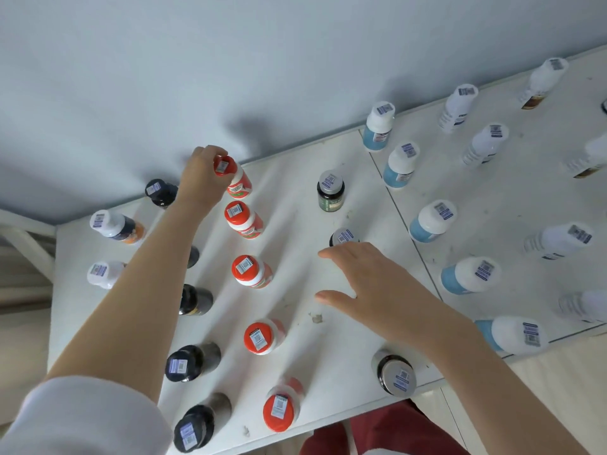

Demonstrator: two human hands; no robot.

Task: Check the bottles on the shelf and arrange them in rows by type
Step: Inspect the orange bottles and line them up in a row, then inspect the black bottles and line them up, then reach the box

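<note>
Our left hand (200, 178) holds the red-capped white plastic bottle (239, 184) at the far end of the white shelf (295, 198), close to the wall. Its grip is curled round the cap from above and the bottle is tilted, which we judge suits setting it at the head of the four matching red-capped bottles (244, 221) that run toward the near edge. The arm reaches long across the black-capped dark bottles (192, 361) on the left. Our right hand (371, 287) hovers flat, its grip spread and empty, just near of a silver-capped dark bottle (343, 237), with white-capped blue bottles (430, 221) lined up further right.
</note>
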